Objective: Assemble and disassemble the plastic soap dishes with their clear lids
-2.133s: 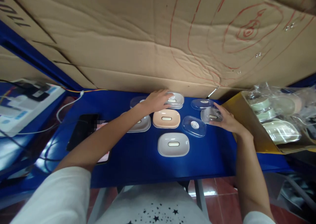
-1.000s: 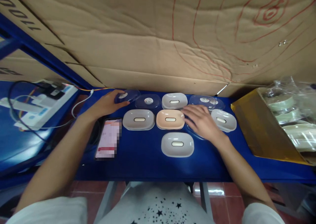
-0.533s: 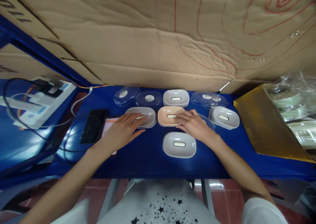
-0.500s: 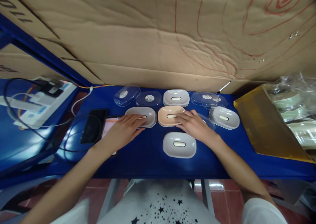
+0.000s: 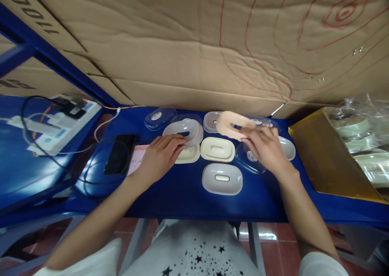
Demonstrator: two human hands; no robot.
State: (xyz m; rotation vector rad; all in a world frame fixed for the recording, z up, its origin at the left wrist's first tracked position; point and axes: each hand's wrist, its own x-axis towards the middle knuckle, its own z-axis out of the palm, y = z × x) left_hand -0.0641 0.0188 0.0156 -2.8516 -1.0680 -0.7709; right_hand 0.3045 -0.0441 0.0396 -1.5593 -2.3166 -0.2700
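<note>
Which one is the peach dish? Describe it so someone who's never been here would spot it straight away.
Find the cardboard box at the right of the blue table. Just left of it, the person's right hand holds the peach dish tilted above the table. Its colour sets it apart: the pieces near it are grey dishes, cream trays and clear lids.
</note>
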